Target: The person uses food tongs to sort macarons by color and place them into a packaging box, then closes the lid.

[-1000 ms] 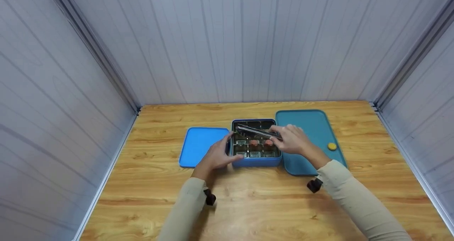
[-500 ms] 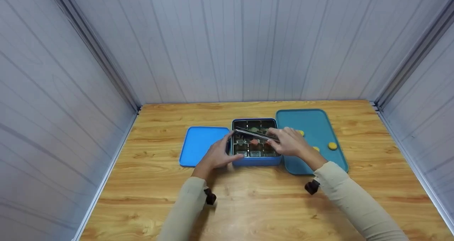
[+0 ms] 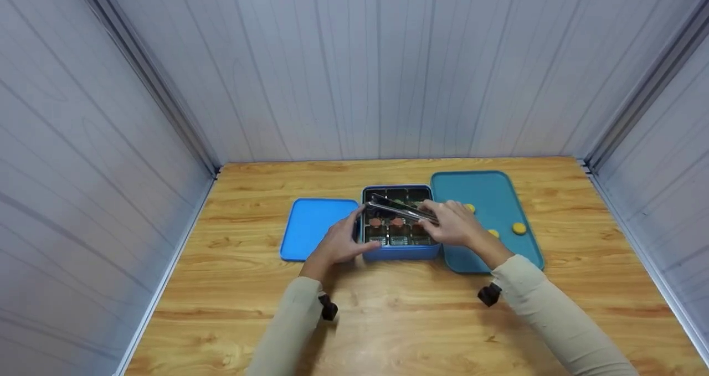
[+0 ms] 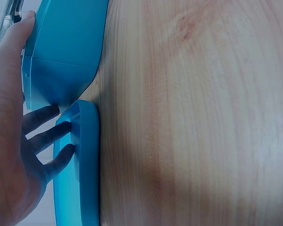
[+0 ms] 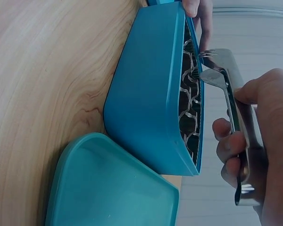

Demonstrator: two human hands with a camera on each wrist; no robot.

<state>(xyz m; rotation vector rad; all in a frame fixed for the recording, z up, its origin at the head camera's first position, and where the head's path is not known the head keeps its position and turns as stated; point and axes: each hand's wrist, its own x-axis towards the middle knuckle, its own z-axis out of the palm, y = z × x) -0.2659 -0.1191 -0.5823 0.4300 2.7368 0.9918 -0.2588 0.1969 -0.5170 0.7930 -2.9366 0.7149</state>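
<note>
- Tongs of bright metal lie slanted over the open blue box, their tips above its far-left cells; in the right wrist view the two blades stand slightly apart, and I cannot tell whether anything sits between them.
- Being stiff, springy steel, the tongs probably weigh little and could slip on smooth skin; a grip at mid-length, where squeezing brings the tips together, looks the sensible hold.
- Right hand has its fingers curled round the tongs' arms with the thumb on top, grasping them over the box's right half.
- Small round pieces, reddish and greenish, sit in the box's dark divided tray; they look light and easily knocked out of their shallow cells.
- Left hand rests against the box's left wall, thumb along the rim and the other fingers spread and nearly straight, touching the box and the blue lid that lies flat just beside it.
- Teal tray lies on the worktop touching the box's right side, with three yellow discs on it.
- Box itself appears rigid and steady under the bracing hand.
</note>
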